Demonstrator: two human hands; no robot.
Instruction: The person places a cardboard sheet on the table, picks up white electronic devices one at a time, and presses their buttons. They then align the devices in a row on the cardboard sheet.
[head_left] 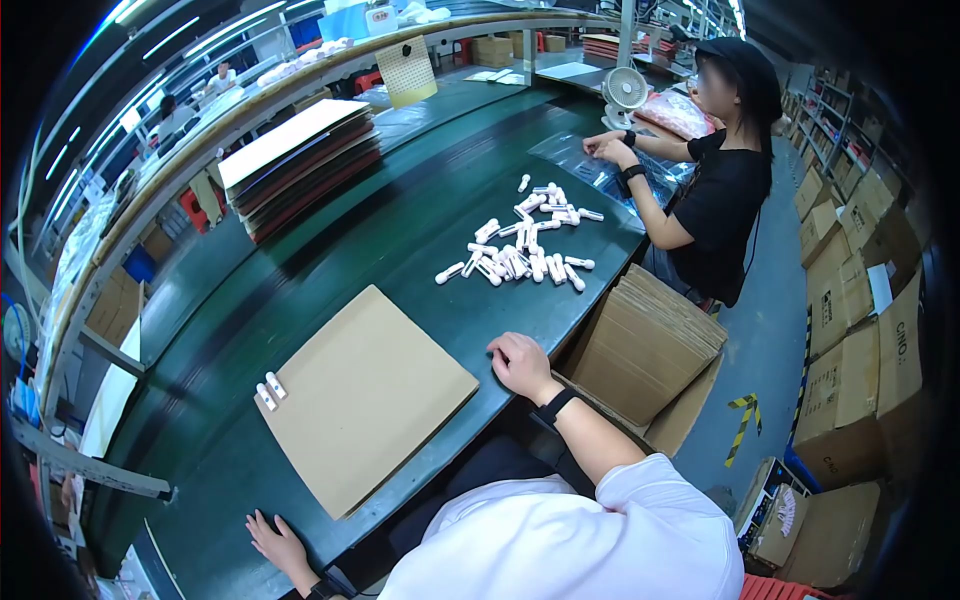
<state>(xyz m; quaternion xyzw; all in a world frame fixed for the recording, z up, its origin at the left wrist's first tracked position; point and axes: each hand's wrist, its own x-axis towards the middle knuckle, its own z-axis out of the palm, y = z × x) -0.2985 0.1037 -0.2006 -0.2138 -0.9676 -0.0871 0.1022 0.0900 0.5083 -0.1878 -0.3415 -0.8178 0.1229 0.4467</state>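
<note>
Brown cardboard sheeting lies between the flat, empty left hand and loosely curled right hand, contents unclear.

Cardboard on the bench

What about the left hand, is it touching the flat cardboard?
No, the left hand rests on the green tabletop, with a visible gap between it and the cardboard.

A green workbench bears flat brown cardboard, scattered small white pieces and a stack of boards.
</note>
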